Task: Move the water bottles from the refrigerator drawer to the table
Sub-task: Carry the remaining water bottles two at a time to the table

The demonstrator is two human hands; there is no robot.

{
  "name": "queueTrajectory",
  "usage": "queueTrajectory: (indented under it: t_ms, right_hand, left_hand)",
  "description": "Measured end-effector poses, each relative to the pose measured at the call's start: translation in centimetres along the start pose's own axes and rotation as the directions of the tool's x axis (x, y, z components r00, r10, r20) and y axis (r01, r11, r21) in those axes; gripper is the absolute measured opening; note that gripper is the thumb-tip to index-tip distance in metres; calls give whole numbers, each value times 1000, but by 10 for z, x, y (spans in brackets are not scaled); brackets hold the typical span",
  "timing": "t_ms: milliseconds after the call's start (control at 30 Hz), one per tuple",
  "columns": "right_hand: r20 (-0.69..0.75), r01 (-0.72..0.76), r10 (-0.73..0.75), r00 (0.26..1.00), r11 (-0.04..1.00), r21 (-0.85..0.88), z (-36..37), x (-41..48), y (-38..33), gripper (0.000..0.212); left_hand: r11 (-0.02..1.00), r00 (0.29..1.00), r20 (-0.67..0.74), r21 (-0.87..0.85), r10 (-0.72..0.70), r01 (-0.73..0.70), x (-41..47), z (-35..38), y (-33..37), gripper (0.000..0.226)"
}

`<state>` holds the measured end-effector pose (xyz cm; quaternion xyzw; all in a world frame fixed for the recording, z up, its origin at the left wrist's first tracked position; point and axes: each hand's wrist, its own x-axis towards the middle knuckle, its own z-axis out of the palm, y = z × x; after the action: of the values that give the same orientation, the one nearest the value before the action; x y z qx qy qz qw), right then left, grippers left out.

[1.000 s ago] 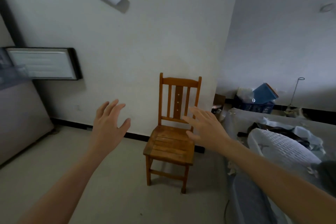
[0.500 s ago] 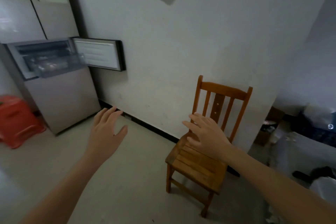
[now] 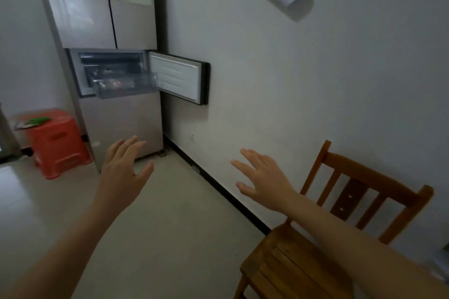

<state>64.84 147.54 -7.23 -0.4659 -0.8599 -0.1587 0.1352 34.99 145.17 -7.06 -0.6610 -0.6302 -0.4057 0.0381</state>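
A tall grey refrigerator stands in the corner at upper left. Its small middle door hangs open to the right, and a clear drawer is pulled out below the open compartment. Bottle shapes with a red label show dimly inside the drawer. My left hand is stretched forward, empty, fingers straight and spread, well short of the refrigerator. My right hand is also out in front, empty, with fingers spread. No table is in view.
A wooden chair stands against the white wall at lower right, under my right forearm. A red plastic stool with something green on top sits left of the refrigerator. Bare pale floor lies between me and the refrigerator.
The view has swung left: the refrigerator has come fully into sight and nearer, the chair has slid to the lower right. Both hands stay empty and spread in front.
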Motion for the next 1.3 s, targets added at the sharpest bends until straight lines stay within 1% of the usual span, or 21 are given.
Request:
queueTrajectory:
  t_ms: [67, 133, 267, 333, 467, 567, 633, 667, 733, 800, 867, 1000, 1067, 1300]
  right_hand:
    - [-15, 15, -15, 1000, 1000, -16, 7, 29, 17, 50]
    - [-41, -3, 3, 999, 1000, 3, 14, 57, 33, 50]
    - [-32, -116, 123, 992, 978, 175, 32, 85, 57, 59]
    - [-32, -147, 156, 987, 972, 186, 44, 96, 74, 61]
    - [-92, -87, 98, 991, 990, 112, 69, 122, 112, 51]
    - [-118, -50, 59, 991, 996, 80, 85, 148, 143, 51]
    - [-161, -6, 15, 987, 998, 58, 96, 162, 159, 50]
    - [-163, 33, -25, 986, 998, 45, 101, 185, 181, 50]
    - [-206, 60, -54, 977, 998, 26, 109, 198, 191, 48]
    - [-199, 77, -62, 978, 995, 70, 120, 220, 206, 48]
    - [-210, 118, -97, 973, 989, 88, 133, 239, 212, 47]
    - [-251, 172, -132, 959, 975, 142, 158, 275, 212, 47]
    - [-258, 185, -139, 956, 969, 162, 169, 293, 210, 47]
    - [-308, 243, -171, 936, 947, 210, 207, 369, 183, 47]
  left_hand:
    - [1000, 1000, -13, -12, 5, -5, 26, 15, -8, 46]
    - [1000, 1000, -25, -19, 9, -9, 54, 32, -13, 45]
    - [1000, 1000, -8, -16, 6, -6, 86, 60, -14, 44]
    - [1000, 1000, 14, 3, 17, -17, 104, 76, -15, 45]
    - [1000, 1000, 10, 6, 9, -9, 140, 103, -6, 48]
    - [1000, 1000, -14, 21, 13, -13, 170, 125, 2, 53]
    - [1000, 1000, -4, 18, 12, -12, 182, 137, 4, 51]
    - [1000, 1000, -29, 24, -2, 2, 206, 150, 8, 47]
    - [1000, 999, -35, -15, -23, 23, 213, 154, 11, 45]
    - [999, 997, -57, 16, -43, 44, 227, 166, 8, 49]
    - [995, 993, -73, 44, -88, 91, 234, 173, 0, 52]
    - [978, 981, -94, 110, -169, 179, 242, 182, -28, 42]
    - [967, 974, -101, 132, -205, 217, 249, 185, -44, 42]
    - [941, 954, -181, 201, -239, 274, 282, 186, -100, 40]
